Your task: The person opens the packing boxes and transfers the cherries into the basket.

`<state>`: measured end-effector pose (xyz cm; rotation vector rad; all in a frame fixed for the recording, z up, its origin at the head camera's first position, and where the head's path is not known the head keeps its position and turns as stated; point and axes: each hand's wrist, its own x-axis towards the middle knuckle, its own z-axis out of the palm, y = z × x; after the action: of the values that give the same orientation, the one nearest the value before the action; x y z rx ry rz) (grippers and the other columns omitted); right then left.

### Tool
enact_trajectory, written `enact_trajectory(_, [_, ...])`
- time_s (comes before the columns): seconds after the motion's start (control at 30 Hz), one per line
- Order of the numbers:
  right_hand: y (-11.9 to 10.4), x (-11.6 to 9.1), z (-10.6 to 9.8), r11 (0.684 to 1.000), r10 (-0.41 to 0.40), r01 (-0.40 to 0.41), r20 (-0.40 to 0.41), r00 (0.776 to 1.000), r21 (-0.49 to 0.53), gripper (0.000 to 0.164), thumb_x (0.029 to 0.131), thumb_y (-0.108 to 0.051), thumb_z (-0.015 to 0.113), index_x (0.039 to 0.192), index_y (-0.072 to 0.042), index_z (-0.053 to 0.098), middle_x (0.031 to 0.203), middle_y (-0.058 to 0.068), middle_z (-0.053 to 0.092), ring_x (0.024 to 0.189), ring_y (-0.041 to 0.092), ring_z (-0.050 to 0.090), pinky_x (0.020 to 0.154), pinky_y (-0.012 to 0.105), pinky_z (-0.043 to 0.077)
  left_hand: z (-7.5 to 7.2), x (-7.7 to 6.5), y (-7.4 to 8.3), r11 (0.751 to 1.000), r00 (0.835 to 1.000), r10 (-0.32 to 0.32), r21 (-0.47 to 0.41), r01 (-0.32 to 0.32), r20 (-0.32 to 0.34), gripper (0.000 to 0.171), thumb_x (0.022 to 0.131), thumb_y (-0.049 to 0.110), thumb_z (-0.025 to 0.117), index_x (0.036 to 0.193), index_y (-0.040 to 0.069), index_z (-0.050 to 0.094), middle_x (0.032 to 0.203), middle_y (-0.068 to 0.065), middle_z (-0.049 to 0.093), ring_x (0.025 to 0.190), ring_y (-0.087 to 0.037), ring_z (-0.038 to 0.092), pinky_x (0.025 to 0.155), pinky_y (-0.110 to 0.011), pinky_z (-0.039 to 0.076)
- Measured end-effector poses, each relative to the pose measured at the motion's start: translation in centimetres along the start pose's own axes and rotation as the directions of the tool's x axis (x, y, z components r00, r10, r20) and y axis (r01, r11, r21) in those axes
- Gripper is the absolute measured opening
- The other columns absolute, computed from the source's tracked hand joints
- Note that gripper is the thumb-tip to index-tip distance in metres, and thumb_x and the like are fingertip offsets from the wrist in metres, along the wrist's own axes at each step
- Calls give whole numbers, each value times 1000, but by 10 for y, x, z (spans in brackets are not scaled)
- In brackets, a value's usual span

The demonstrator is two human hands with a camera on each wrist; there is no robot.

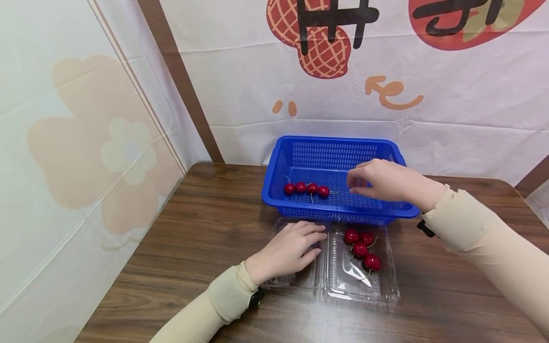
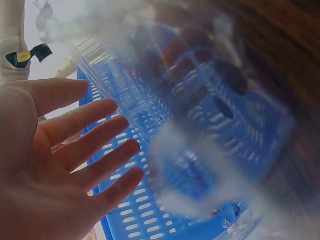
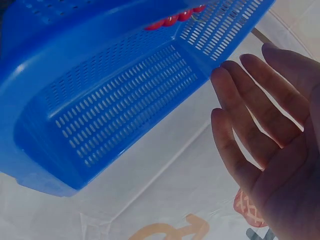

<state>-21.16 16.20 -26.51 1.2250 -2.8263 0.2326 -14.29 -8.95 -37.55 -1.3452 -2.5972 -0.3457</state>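
My left hand (image 1: 289, 252) rests on one half of a clear plastic hinged box (image 1: 356, 288), its fingers lightly bent and spread. Several red cherries (image 1: 360, 249) with stems lie in the box's right half. Behind it stands a blue mesh basket (image 1: 300, 207), where several more cherries (image 1: 312, 188) form a row at the left. Over the basket's right side hovers my right hand (image 1: 379, 181), fingers loosely bent and holding nothing. The right wrist view shows the palm (image 3: 285, 165) bare beside the basket wall (image 3: 125, 100).
A brown wood-grain table (image 1: 206, 224) carries everything. Just behind the basket hangs a white printed cloth (image 1: 240, 95), and another cloth (image 1: 86, 190) borders the table on the left. Dark straps show at both wrists.
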Motion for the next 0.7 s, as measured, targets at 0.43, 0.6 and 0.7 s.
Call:
enact_trajectory(0.43, [-8,-28,9,999,-35,34,-50,998,-23,5,80,-20,68,85,-20,67,81,-10,65,70,2,57,61,28,53,2,1,-1,1000,1000,14,1,-14,-17,34,89,28,54,118,12,63,126,-4,59,115,-18,49,95,-37,44])
enact_trajectory(0.6, [-11,-37,12,1000,-25,24,-56,998,-16,5,81,-21,68,86,-20,67,83,-11,65,71,2,57,61,27,53,2,1,0,1000,1000,12,-4,-12,-17,34,89,27,54,118,11,63,126,-5,59,115,-18,49,95,-38,43])
enact_trajectory(0.7, [-12,-42,14,999,-33,33,-69,997,-10,6,80,-20,68,86,-20,67,83,-10,65,70,1,57,61,27,53,2,1,0,1000,1000,11,-3,-11,-16,34,89,27,55,118,11,63,127,-5,59,115,-18,49,95,-37,43])
